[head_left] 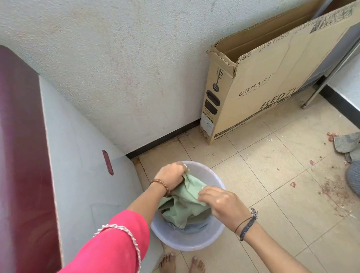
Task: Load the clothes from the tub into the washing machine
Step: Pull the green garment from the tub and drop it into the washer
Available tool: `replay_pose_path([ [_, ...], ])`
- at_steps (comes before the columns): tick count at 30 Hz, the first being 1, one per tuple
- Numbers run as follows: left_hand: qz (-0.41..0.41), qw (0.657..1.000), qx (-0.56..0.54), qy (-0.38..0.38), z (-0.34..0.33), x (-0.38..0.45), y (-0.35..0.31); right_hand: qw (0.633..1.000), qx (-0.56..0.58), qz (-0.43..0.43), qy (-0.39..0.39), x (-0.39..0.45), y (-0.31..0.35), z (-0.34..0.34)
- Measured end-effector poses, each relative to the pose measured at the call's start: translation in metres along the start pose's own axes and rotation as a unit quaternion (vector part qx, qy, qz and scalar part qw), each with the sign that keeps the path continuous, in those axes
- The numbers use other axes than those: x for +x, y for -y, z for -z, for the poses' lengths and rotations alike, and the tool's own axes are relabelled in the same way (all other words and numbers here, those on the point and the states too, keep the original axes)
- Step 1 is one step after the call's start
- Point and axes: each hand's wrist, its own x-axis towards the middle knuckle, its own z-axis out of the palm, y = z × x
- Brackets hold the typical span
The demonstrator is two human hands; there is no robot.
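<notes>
While both hands grip a pale green garment (183, 199) above the tub (218, 233), the left hand (171, 174) bunching one edge and the right hand (218, 200) pinching another, a clean lift should carry it to the washing machine (12, 151) just beside the tub, without trailing cloth.

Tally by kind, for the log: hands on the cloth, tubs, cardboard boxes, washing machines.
Hands gripping the green cloth: 2, left hand and right hand
Tub: 1
Cardboard box: 1
Washing machine: 1
Total: 5
</notes>
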Motion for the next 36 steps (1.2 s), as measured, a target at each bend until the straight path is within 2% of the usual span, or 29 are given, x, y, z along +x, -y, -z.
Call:
replay_pose_path([
  [2,0.018,0.998,-0.007,-0.055,0.014,-0.003,0.007,0.997,0.011,-0.077,-0.01,-0.002,-0.006,0.002],
  [5,-0.085,0.992,0.053,-0.075,0.028,-0.002,0.025,0.983,0.053,-0.173,-0.043,0.003,-0.013,0.003],
  [7,-0.145,0.987,0.062,-0.016,0.033,0.002,0.032,0.957,0.109,-0.264,-0.048,0.008,-0.018,0.008],
  [9,-0.157,0.985,0.058,0.05,0.036,0.002,0.032,0.937,0.143,-0.318,-0.032,0.013,-0.024,0.012],
  [14,-0.095,0.989,0.034,0.112,0.051,-0.014,0.029,0.914,0.177,-0.363,-0.024,0.019,-0.036,0.017],
  [18,-0.105,0.987,0.087,0.089,0.075,-0.028,0.028,0.922,0.153,-0.356,0.005,0.02,-0.033,0.023],
  [21,-0.08,0.983,0.09,0.142,0.102,-0.04,0.03,0.925,0.109,-0.363,-0.004,0.023,-0.029,0.035],
  [25,-0.068,0.97,0.096,0.211,0.144,-0.058,0.018,0.94,0.024,-0.339,0.022,0.03,-0.016,0.071],
  [28,-0.058,0.957,0.135,0.251,0.165,-0.07,0.019,0.946,-0.019,-0.322,0.016,0.037,-0.004,0.106],
  [30,-0.054,0.953,0.182,0.237,0.182,-0.08,0.018,0.952,-0.04,-0.304,0.023,0.038,0.0,0.125],
  [32,-0.047,0.957,0.196,0.207,0.201,-0.091,0.017,0.968,-0.065,-0.239,0.036,0.031,0.004,0.14],
  [34,-0.024,0.971,0.193,0.142,0.22,-0.105,0.015,0.981,-0.098,-0.146,0.083,0.022,0.009,0.155],
  [36,0.003,0.98,0.193,0.045,0.233,-0.118,0.017,0.98,-0.135,-0.077,0.125,0.015,0.017,0.164],
])
